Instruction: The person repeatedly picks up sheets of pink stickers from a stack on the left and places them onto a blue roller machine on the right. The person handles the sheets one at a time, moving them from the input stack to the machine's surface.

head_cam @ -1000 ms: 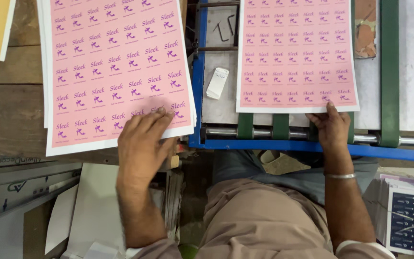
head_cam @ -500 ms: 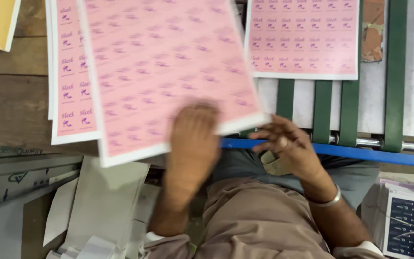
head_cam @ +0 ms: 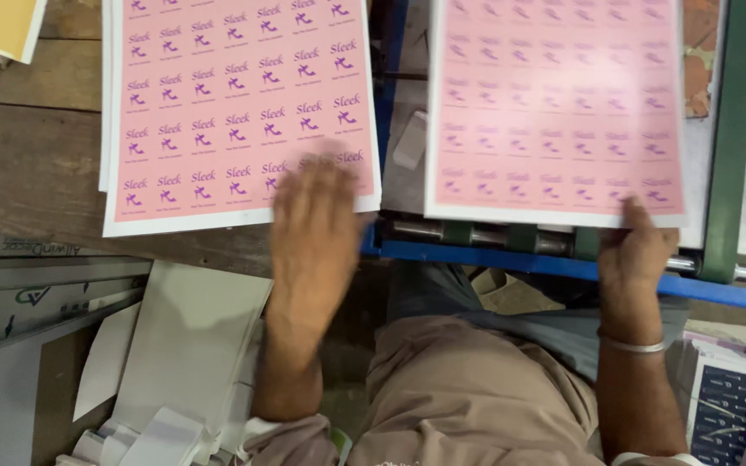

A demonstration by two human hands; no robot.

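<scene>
While the blue bar (head_cam: 511, 263) of the machine runs across the middle, a stack of pink label sheets (head_cam: 235, 103) lies on the wooden table (head_cam: 28, 164) to its left. At the near right corner of that stack, just left of the bar, the left hand (head_cam: 314, 226) lies flat and open, fingers spread, gripping nothing. Beyond the bar, a single pink label sheet (head_cam: 554, 103) rests on the machine bed. At its near edge, above the bar, the right hand (head_cam: 636, 250) pinches the sheet's border, a bangle (head_cam: 636, 346) on the wrist.
</scene>
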